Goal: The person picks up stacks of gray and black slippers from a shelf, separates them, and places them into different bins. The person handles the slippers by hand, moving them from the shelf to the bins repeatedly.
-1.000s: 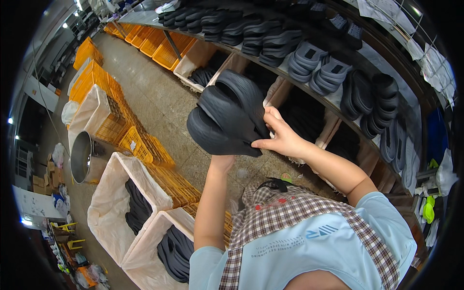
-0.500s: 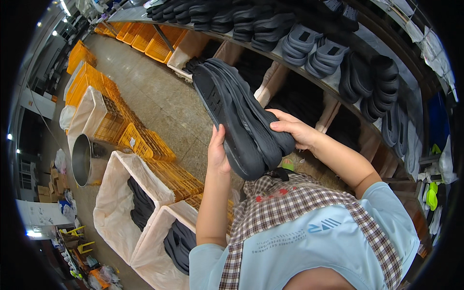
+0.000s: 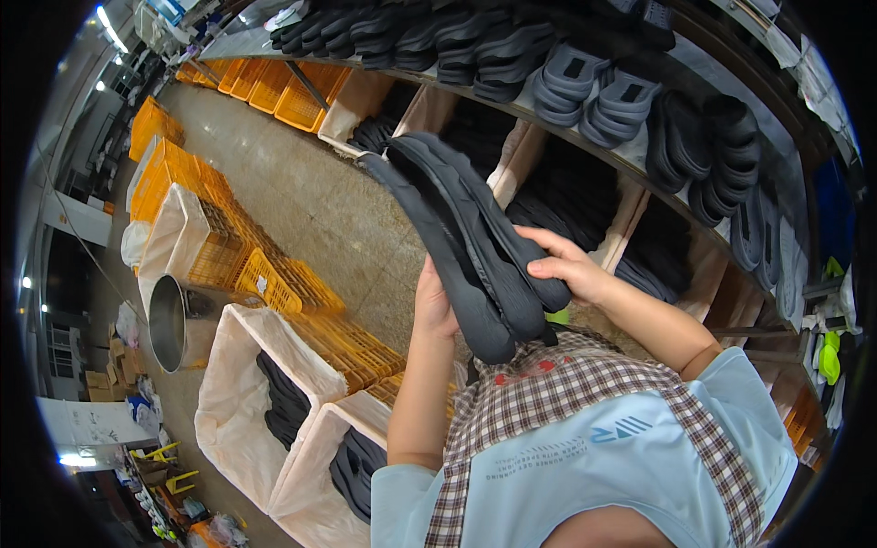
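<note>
Soles between our hands, counter ahead and right
Stacked soles sit on the counter, bins beneath it; left of us, crates hold further soles, the bucket beyond.

On the left, an open metal drum stands near a long row of orange crates, with brown cardboard boxes piled beyond it. Yellow pieces, perhaps stool legs, show lower down, and a bright green object sits at the far right.
</note>
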A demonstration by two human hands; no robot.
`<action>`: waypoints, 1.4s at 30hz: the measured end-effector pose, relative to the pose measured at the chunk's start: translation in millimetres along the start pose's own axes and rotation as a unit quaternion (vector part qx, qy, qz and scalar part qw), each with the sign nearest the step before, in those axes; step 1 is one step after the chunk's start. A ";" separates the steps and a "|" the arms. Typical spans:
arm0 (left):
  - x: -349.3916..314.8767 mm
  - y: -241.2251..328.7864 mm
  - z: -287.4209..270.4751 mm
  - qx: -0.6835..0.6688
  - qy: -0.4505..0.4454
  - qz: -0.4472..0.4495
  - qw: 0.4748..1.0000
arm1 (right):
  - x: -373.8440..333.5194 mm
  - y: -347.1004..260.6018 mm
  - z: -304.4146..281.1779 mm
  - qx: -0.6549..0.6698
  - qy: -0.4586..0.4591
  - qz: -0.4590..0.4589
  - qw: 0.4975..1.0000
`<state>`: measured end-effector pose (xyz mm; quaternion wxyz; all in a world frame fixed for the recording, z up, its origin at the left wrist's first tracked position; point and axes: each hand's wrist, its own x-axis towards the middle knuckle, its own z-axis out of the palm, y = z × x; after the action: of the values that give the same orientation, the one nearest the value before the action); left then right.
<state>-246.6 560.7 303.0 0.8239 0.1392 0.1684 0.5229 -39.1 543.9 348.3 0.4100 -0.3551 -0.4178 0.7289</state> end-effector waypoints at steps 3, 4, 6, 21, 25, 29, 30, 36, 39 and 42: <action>3.6 -1.2 8.8 0.036 0.019 -0.013 0.999 | -2.2 7.2 -1.8 0.006 0.003 0.005 1.000; 4.3 -1.3 11.5 0.040 0.016 -0.007 0.999 | -3.9 8.8 -2.3 0.036 -0.005 -0.007 0.999; 4.1 -3.0 16.8 0.044 0.003 0.003 0.999 | -7.6 9.6 -4.0 0.094 -0.002 0.000 0.996; 92.5 -45.1 113.4 0.168 -0.075 -0.125 0.975 | -72.8 -68.9 -65.5 -0.245 0.402 -0.286 0.835; 174.4 -53.2 159.3 0.253 -0.230 -0.144 0.929 | -100.2 -173.2 -157.1 -0.229 0.532 -0.465 0.669; 269.9 -111.5 218.8 0.204 -0.233 -0.230 0.923 | -117.7 -232.7 -240.6 -0.167 0.599 -0.231 0.749; 281.1 -121.5 226.6 0.273 -0.202 -0.213 0.916 | -124.1 -232.1 -253.2 -0.139 0.563 -0.175 0.796; 324.7 -171.8 259.6 0.409 -0.025 -0.369 0.834 | -135.8 -205.6 -311.8 -0.005 0.459 0.152 0.875; 328.6 -181.6 260.1 0.378 -0.048 -0.408 0.829 | -139.4 -197.2 -323.4 0.011 0.419 0.152 0.895; 329.5 -182.3 258.0 0.338 -0.067 -0.439 0.830 | -139.7 -195.0 -323.7 0.007 0.395 0.137 0.908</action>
<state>141.7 770.8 419.1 0.8776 0.3547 0.3225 0.0063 355.5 583.2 419.3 0.4397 -0.6649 -0.1638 0.5812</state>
